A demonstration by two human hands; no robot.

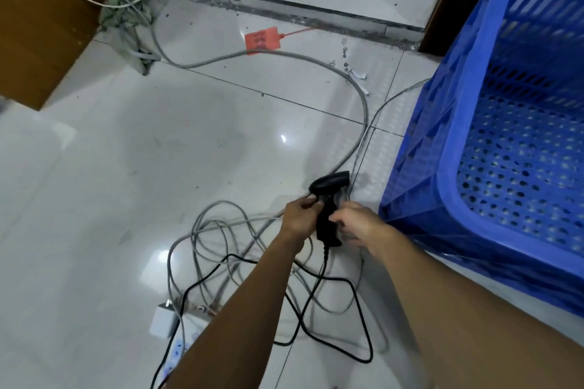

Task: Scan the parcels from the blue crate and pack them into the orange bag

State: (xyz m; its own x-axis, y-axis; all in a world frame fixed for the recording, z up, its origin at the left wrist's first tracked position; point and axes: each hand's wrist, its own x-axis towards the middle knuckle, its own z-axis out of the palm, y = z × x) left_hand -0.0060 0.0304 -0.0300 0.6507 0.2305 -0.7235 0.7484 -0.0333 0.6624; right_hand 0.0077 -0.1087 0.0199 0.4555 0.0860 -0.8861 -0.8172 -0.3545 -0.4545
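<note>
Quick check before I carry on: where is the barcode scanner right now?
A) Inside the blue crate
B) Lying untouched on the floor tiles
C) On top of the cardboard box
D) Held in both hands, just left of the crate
D: the black barcode scanner is gripped by the left hand near its head and the right hand at its handle, beside the blue crate.

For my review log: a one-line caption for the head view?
Left hand and right hand hold the scanner over tangled cables beside the crate.
</note>
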